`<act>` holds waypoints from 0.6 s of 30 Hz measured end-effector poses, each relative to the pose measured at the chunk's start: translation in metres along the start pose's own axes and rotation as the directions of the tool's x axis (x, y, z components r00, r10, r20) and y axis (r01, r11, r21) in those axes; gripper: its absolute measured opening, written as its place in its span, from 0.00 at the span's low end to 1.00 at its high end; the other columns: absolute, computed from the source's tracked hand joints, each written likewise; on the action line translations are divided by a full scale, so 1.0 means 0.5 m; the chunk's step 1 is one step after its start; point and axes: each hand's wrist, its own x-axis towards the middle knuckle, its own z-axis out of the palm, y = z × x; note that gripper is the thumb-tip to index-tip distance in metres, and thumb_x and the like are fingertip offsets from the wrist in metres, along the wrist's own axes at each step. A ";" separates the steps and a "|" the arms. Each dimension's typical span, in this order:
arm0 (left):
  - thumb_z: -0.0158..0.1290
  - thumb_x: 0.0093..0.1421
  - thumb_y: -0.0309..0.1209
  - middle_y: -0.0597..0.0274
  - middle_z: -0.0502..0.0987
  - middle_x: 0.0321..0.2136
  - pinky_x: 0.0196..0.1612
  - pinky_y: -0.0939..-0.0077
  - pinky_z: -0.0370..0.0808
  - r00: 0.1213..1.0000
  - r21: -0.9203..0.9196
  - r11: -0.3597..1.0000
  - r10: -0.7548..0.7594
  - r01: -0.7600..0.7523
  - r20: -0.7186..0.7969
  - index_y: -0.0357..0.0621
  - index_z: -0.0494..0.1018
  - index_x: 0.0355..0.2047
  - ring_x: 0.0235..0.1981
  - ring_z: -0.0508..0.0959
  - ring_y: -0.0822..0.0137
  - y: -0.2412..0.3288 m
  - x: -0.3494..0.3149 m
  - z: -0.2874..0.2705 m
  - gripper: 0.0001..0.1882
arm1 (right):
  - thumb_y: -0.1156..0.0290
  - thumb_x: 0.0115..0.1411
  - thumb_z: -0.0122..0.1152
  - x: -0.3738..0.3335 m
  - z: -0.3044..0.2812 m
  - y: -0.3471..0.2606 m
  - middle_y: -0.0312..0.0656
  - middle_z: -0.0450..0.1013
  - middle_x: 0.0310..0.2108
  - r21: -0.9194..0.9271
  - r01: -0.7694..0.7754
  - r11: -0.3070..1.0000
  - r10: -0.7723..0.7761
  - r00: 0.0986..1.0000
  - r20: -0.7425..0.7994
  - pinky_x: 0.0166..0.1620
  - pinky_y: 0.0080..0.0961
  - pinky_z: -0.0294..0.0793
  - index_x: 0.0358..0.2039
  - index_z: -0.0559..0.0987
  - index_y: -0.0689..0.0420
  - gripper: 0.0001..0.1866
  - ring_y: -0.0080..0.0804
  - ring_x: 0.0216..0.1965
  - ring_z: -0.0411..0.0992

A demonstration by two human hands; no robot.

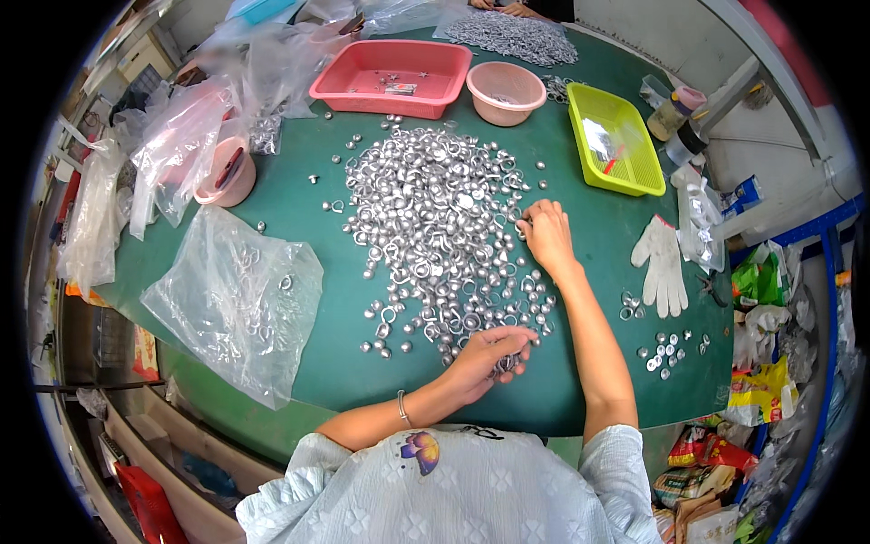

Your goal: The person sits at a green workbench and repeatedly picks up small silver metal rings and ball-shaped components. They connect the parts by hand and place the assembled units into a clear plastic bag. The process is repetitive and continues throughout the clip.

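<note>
Shirt: pale blue, butterfly motif, nearest.

Left hand: at the near edge of the pile, palm turned up, fingers curled around several small metal pieces; bangle at the wrist.

Small cluster: silver-coloured pieces, loose, near the right edge of the counter, which is green.

Clear plastic bag: lying flat at left, a few rings showing through.

White glove: at right, palm-flat, beyond the cluster.

Right hand: at the right edge of the pile, fingers bent down to it; whether they grip a piece, cannot tell.

Pile: domed silver pieces and rings, heaped mid-counter, strays around its edges.

Pink tub: at left, a dark-red tool inside.

Yellow-green basket: far right, a red item inside.

Pink bowl: beyond the pile, some contents.

Red tray: just left of the bowl, few small pieces inside.

Grey heap: farthest, small parts, another person's hands beside it.
</note>
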 end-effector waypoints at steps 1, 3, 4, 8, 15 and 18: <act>0.49 0.60 0.33 0.68 0.72 0.26 0.18 0.88 0.61 0.999 -0.031 0.999 0.026 -0.027 -0.033 0.41 0.72 0.41 0.24 0.71 0.77 0.013 0.008 -0.008 0.12 | 0.75 0.47 0.60 0.004 0.008 -0.001 0.43 0.69 0.32 -0.006 -0.003 1.000 0.003 1.000 0.002 0.41 0.35 0.63 0.28 0.76 0.58 0.06 0.41 0.35 0.65; 0.49 0.60 0.32 0.67 0.71 0.26 0.18 0.86 0.61 0.992 -0.093 0.992 0.074 -0.084 -0.103 0.40 0.72 0.41 0.23 0.70 0.76 0.044 0.022 -0.024 0.12 | 0.75 0.46 0.61 0.008 0.014 0.000 0.42 0.69 0.30 0.023 -0.009 1.000 0.008 0.999 0.050 0.40 0.35 0.63 0.26 0.75 0.58 0.05 0.40 0.35 0.65; 0.49 0.60 0.32 0.66 0.71 0.26 0.18 0.86 0.61 0.987 -0.105 0.987 0.108 -0.121 -0.121 0.40 0.71 0.41 0.24 0.70 0.75 0.057 0.022 -0.034 0.12 | 0.76 0.46 0.61 0.005 0.011 -0.003 0.41 0.69 0.29 0.056 -0.016 0.998 0.010 0.995 0.102 0.40 0.36 0.63 0.25 0.75 0.58 0.05 0.39 0.35 0.66; 0.49 0.60 0.32 0.66 0.71 0.26 0.18 0.87 0.61 0.977 -0.205 0.966 0.122 -0.158 -0.175 0.41 0.71 0.41 0.23 0.69 0.75 0.074 0.011 -0.063 0.12 | 0.76 0.46 0.61 0.001 -0.006 -0.023 0.39 0.71 0.25 0.153 -0.058 0.986 0.038 0.991 0.129 0.38 0.33 0.60 0.24 0.74 0.58 0.05 0.37 0.33 0.66; 0.49 0.59 0.32 0.66 0.71 0.26 0.18 0.88 0.62 0.988 -0.385 0.915 0.069 -0.119 -0.141 0.41 0.71 0.42 0.24 0.70 0.76 0.086 0.000 -0.076 0.12 | 0.76 0.46 0.60 -0.001 0.013 -0.022 0.40 0.71 0.22 -0.006 -0.072 0.997 0.072 0.996 0.043 0.38 0.33 0.60 0.24 0.75 0.58 0.04 0.37 0.31 0.66; 0.49 0.60 0.33 0.62 0.74 0.35 0.25 0.85 0.67 0.983 -0.360 0.925 0.063 -0.123 -0.173 0.41 0.69 0.47 0.30 0.74 0.73 0.102 -0.010 -0.080 0.16 | 0.77 0.46 0.59 -0.001 -0.031 -0.055 0.41 0.72 0.24 0.158 -0.154 0.975 0.150 0.988 0.038 0.37 0.32 0.63 0.24 0.77 0.59 0.02 0.36 0.29 0.67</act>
